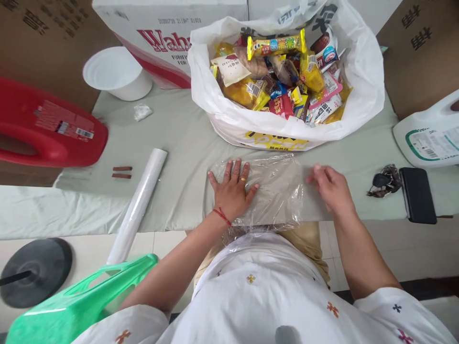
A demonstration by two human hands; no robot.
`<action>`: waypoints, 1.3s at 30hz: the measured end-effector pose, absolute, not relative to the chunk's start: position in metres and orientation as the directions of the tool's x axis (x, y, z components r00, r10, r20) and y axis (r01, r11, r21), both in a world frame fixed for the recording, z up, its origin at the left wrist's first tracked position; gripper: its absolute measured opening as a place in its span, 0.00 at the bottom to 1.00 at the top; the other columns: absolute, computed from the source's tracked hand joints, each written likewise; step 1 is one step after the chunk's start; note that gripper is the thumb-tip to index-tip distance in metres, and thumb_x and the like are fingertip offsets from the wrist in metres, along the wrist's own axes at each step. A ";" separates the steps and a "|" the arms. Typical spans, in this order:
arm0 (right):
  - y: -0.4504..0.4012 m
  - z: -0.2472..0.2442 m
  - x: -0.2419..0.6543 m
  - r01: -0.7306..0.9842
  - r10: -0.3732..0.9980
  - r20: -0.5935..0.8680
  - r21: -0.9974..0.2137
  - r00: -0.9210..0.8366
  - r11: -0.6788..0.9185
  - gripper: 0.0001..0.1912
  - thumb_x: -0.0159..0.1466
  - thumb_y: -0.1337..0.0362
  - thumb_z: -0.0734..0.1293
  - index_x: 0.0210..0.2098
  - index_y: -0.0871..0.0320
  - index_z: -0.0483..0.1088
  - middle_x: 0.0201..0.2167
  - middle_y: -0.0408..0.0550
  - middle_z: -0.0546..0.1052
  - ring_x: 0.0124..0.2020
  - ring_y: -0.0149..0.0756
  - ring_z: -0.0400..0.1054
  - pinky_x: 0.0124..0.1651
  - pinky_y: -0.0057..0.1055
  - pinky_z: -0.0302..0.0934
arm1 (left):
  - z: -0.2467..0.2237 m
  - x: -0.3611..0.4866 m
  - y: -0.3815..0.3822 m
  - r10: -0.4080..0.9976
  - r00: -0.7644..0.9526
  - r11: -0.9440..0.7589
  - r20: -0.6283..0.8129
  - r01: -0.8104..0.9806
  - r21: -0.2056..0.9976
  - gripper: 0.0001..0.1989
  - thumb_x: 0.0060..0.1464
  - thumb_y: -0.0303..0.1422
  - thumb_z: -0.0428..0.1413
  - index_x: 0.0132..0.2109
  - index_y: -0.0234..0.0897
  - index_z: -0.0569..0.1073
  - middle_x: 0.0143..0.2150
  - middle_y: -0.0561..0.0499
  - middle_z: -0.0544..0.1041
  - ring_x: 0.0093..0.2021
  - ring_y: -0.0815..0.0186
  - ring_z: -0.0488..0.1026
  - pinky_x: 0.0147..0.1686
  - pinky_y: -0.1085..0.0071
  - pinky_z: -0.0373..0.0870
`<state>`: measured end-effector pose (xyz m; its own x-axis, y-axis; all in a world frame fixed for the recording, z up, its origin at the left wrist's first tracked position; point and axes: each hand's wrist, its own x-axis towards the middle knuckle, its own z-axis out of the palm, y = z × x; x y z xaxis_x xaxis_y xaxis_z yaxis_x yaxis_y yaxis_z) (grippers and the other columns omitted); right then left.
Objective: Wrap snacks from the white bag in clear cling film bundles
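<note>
A clear plastic film (276,191) lies spread and wrinkled along the front edge of the cloth-covered table, its near edge hanging over. My left hand (231,188) presses flat on its left part, fingers spread. Just off the film's right edge, my right hand (332,186) hovers with bent fingers drawn together; the fingertips are slightly blurred, and I cannot make out anything between them. Behind the film stands a white plastic bag (222,117), open at the top and full of wrapped snacks (276,45).
Left lie a white film roll (138,205), two brown strips (122,168) and a small crumpled wad (142,112). A white tub (138,88), red jug (82,143) and carton (150,19) stand behind. Right are keys (383,181), a phone (418,196) and a white jug (405,126).
</note>
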<state>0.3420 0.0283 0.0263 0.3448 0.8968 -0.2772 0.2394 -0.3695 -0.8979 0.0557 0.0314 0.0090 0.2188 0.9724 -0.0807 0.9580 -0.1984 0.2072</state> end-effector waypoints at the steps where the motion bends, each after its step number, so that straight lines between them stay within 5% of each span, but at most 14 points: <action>1: 0.007 0.028 0.344 0.253 0.887 -0.335 -0.872 0.318 -0.419 0.32 0.61 0.32 0.68 0.35 0.58 0.77 0.25 0.49 0.79 0.21 0.30 0.60 0.22 0.28 0.51 | 0.009 0.056 0.032 0.973 0.218 -0.197 -0.080 0.957 0.211 0.34 0.71 0.52 0.42 0.77 0.44 0.54 0.79 0.41 0.51 0.79 0.45 0.46 0.70 0.24 0.30; 5: -0.066 0.034 0.338 0.142 0.721 -0.678 -0.707 0.143 -0.693 0.41 0.58 0.25 0.64 0.30 0.60 0.79 0.22 0.52 0.78 0.17 0.28 0.54 0.18 0.28 0.42 | 0.009 0.056 0.032 0.973 0.216 -0.194 -0.081 0.957 0.216 0.34 0.71 0.51 0.41 0.77 0.44 0.54 0.79 0.41 0.51 0.80 0.46 0.46 0.70 0.25 0.29; 8: -0.090 0.034 0.317 -0.066 0.606 -0.796 -0.605 0.015 -0.793 0.40 0.54 0.26 0.70 0.33 0.62 0.80 0.23 0.52 0.79 0.15 0.22 0.46 0.18 0.26 0.35 | 0.009 0.056 0.033 0.972 0.220 -0.198 -0.085 0.957 0.214 0.34 0.71 0.50 0.41 0.77 0.43 0.54 0.80 0.41 0.50 0.80 0.46 0.45 0.70 0.25 0.28; 13: -0.097 0.030 0.296 -0.332 0.625 -0.778 -0.608 0.068 -0.721 0.29 0.46 0.40 0.82 0.29 0.59 0.76 0.19 0.38 0.66 0.18 0.19 0.47 0.19 0.22 0.38 | 0.009 0.056 0.033 0.970 0.229 -0.208 -0.080 0.956 0.207 0.34 0.72 0.50 0.40 0.77 0.43 0.54 0.80 0.40 0.50 0.80 0.46 0.45 0.69 0.24 0.30; 18: -0.120 0.027 0.308 -0.310 0.662 -0.713 -0.699 0.232 -0.644 0.26 0.50 0.44 0.82 0.27 0.58 0.73 0.19 0.36 0.61 0.19 0.21 0.46 0.19 0.23 0.40 | 0.011 0.056 0.032 0.972 0.225 -0.205 -0.069 0.953 0.221 0.33 0.71 0.50 0.41 0.77 0.43 0.56 0.79 0.40 0.51 0.80 0.46 0.46 0.70 0.24 0.31; 26: -0.129 0.022 0.306 -0.519 0.642 -0.719 -0.669 0.267 -0.533 0.20 0.54 0.50 0.81 0.30 0.56 0.73 0.27 0.42 0.73 0.18 0.21 0.47 0.17 0.23 0.41 | 0.012 0.055 0.032 0.970 0.228 -0.205 -0.088 0.954 0.218 0.33 0.71 0.50 0.42 0.77 0.43 0.56 0.79 0.39 0.51 0.80 0.45 0.46 0.69 0.24 0.31; 32: -0.124 0.031 0.309 -0.704 0.705 -0.702 -0.553 0.105 -0.446 0.17 0.60 0.54 0.72 0.26 0.55 0.63 0.36 0.45 0.79 0.16 0.21 0.44 0.16 0.24 0.42 | 0.011 0.055 0.032 0.970 0.231 -0.210 -0.078 0.954 0.215 0.33 0.71 0.49 0.42 0.77 0.43 0.56 0.79 0.39 0.51 0.80 0.46 0.45 0.69 0.25 0.28; 36: -0.120 0.030 0.308 -0.662 0.733 -0.675 -0.590 0.089 -0.463 0.08 0.55 0.61 0.72 0.34 0.52 0.71 0.40 0.43 0.82 0.15 0.20 0.38 0.16 0.24 0.43 | 0.011 0.055 0.032 0.969 0.238 -0.218 -0.064 0.949 0.229 0.32 0.72 0.48 0.41 0.77 0.43 0.56 0.79 0.39 0.51 0.79 0.46 0.46 0.69 0.25 0.29; 39: -0.118 0.028 0.305 -0.606 0.725 -0.683 -0.615 0.090 -0.504 0.18 0.54 0.62 0.75 0.45 0.49 0.75 0.45 0.44 0.84 0.15 0.18 0.39 0.15 0.23 0.43 | 0.012 0.055 0.031 0.969 0.237 -0.217 -0.066 0.949 0.227 0.32 0.72 0.48 0.41 0.76 0.43 0.57 0.79 0.39 0.51 0.79 0.46 0.46 0.70 0.25 0.28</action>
<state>0.3048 -0.1185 0.0279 0.0904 0.7251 -0.6826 -0.6063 -0.5037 -0.6153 0.0548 0.0315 0.0116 0.2370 0.9693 -0.0659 0.9495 -0.2168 0.2270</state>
